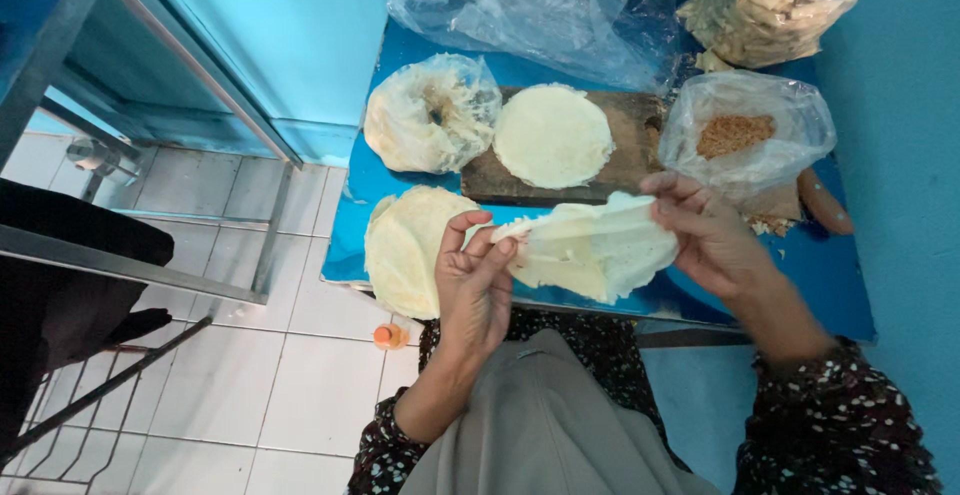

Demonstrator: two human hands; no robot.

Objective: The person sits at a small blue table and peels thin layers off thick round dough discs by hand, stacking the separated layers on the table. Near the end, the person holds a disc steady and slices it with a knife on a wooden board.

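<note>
- A blue table is standing against a blue wall, carrying everything below.
- A big clear plastic bag is lying crumpled at the far edge, and a bag of pale rolls is sitting in the far right corner.
- A wooden board is lying in the middle of the table with one round wrapper spread flat on it.
- A bag of brown filling is sitting open just right of the board.
- A bag of wrappers is resting just left of the board.
- A stack of wrappers is lying at the near left edge, partly overhanging it.
- A thin pale sheet is hanging in the air above the near edge, stretched between both hands.
- The left hand is pinching the sheet's left end, fingers closed on it.
- The right hand is gripping the sheet's right end, fingers closed on it.
- A small orange bottle cap is lying on the white floor tiles under the table.
</note>
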